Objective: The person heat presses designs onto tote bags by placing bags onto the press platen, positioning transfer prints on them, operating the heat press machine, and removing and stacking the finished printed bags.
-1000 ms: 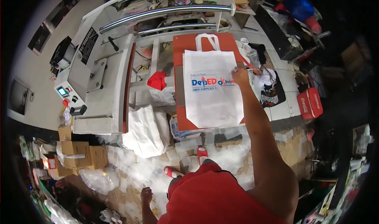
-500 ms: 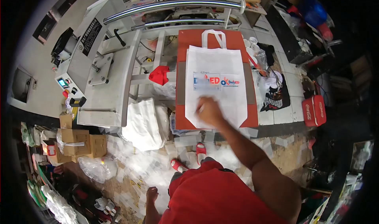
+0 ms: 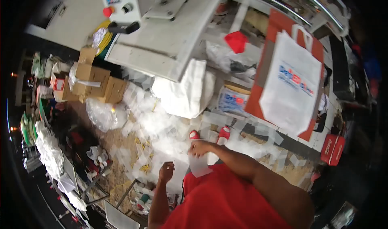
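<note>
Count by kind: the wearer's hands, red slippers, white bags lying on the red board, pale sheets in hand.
Hands: 2 (left hand, right hand)
Red slippers: 2
White bag on red board: 1
Pale sheet: 1
Total: 6

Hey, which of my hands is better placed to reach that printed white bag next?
Probably your right hand: it is nearer the printed white bag, which lies off to your right, though that hand seems to hold a pale sheet. Your left hand looks empty but is farther away.
</note>
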{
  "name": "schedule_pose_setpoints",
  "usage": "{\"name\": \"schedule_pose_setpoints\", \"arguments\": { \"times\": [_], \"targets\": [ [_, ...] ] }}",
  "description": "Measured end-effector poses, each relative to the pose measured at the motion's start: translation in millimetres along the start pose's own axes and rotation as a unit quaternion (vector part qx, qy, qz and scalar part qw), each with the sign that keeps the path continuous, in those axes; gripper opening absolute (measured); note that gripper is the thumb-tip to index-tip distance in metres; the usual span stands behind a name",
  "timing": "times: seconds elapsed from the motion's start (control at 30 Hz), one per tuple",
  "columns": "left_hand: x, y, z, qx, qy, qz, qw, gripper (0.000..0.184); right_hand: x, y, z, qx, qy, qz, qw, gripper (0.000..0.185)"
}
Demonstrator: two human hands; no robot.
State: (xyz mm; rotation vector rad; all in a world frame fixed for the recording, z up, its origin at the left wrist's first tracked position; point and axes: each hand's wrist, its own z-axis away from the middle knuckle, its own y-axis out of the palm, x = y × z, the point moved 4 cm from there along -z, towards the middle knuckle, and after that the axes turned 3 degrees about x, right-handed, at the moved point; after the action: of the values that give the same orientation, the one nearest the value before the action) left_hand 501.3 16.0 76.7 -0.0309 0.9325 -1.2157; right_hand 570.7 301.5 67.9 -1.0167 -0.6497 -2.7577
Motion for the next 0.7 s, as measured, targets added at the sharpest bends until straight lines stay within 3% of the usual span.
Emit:
{"name": "schedule_pose_setpoints", "arguments": {
  "times": [0.03,0.07,0.13,0.17,0.2,0.27,0.37,0.4,0.43,0.47,0.5,0.53,0.57,0.6,0.67,0.7],
  "targets": [
    [14.7,-4.4,10.6,-0.005,-0.023,-0.011,1.000,0.026,-10.9,-29.6,-29.9,-0.128,-0.037,0.049,0.990,0.030],
    [28.2,-8.3,22.5,-0.006,-0.045,-0.023,0.999,0.027,-24.4,-62.8,-60.4,-0.330,-0.104,0.102,0.932,0.027],
    [44.2,-16.3,52.9,0.005,-0.117,-0.053,0.992,0.029,-24.4,-135.2,-92.2,-0.495,-0.079,0.079,0.861,0.029],
    [85.3,-11.3,62.9,0.043,-0.103,-0.092,0.990,0.030,-32.5,-172.4,-114.3,-0.557,-0.066,0.068,0.825,0.033],
    [141.3,-1.6,81.7,0.081,-0.093,-0.159,0.979,0.029,-21.8,-197.0,-118.4,-0.640,-0.036,0.146,0.753,0.043],
    [231.3,14.4,111.9,0.151,-0.068,-0.317,0.934,0.029,-6.5,-234.6,-132.4,-0.673,0.032,0.112,0.731,0.072],
    [231.0,0.9,152.4,0.217,-0.088,-0.301,0.924,0.024,5.3,-254.0,-154.1,-0.685,0.143,0.083,0.710,0.087],
    [238.8,-6.8,163.2,0.180,-0.239,-0.186,0.936,0.023,-0.9,-255.5,-160.0,-0.674,0.108,0.010,0.730,0.085],
    [249.2,-13.6,177.0,0.138,-0.381,-0.065,0.912,0.022,-11.5,-261.3,-170.4,-0.675,0.098,-0.022,0.731,0.086],
    [261.1,-19.3,183.4,0.139,-0.387,-0.064,0.909,0.022,-20.4,-261.6,-174.0,-0.674,0.096,-0.036,0.732,0.086],
    [264.4,-21.2,177.1,0.220,-0.218,-0.203,0.929,0.024,-27.3,-260.9,-176.3,-0.672,0.093,-0.051,0.733,0.086],
    [271.4,-15.2,168.9,0.285,-0.031,-0.331,0.899,0.026,-27.0,-261.4,-170.2,-0.664,0.084,-0.066,0.740,0.088],
    [297.9,-15.5,170.1,0.194,-0.380,-0.011,0.904,0.029,-23.3,-262.7,-168.1,-0.662,0.076,-0.072,0.742,0.089],
    [305.9,-15.6,163.0,0.192,-0.376,-0.009,0.906,0.029,-19.8,-264.0,-166.0,-0.659,0.068,-0.079,0.745,0.090],
    [274.7,-36.6,134.6,0.170,-0.327,-0.113,0.923,0.030,-13.8,-254.7,-159.8,-0.725,0.112,0.003,0.680,0.091],
    [292.0,-31.1,128.9,0.127,-0.330,0.032,0.935,0.030,-6.9,-249.7,-159.2,-0.707,0.134,0.024,0.694,0.092]
  ]
}}
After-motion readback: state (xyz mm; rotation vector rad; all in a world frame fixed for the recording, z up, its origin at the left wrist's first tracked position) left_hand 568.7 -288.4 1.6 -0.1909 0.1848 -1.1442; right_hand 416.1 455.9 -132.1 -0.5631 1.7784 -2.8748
